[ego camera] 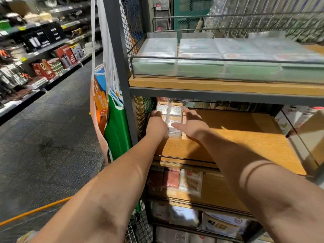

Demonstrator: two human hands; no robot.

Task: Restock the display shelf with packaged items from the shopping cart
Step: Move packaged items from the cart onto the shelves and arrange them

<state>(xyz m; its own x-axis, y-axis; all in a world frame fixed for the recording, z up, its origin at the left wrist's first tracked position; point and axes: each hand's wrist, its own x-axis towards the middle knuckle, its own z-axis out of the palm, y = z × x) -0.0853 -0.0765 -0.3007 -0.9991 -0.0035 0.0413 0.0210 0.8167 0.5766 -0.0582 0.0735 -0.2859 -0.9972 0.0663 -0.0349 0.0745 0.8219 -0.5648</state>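
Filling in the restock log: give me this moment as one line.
step: placing | item: clear plastic packs | where: wooden middle shelf, left end | left hand: on packs | right hand: open beside packs

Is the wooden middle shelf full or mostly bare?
Mostly bare: the wooden middle shelf holds only clear plastic packs stacked at its left end, between both hands.

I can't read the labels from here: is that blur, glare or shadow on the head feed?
Head view: clear packs between left hand and right hand sit in shadow and look soft; sunlight washes the wooden shelf; frame edges bend and smear.
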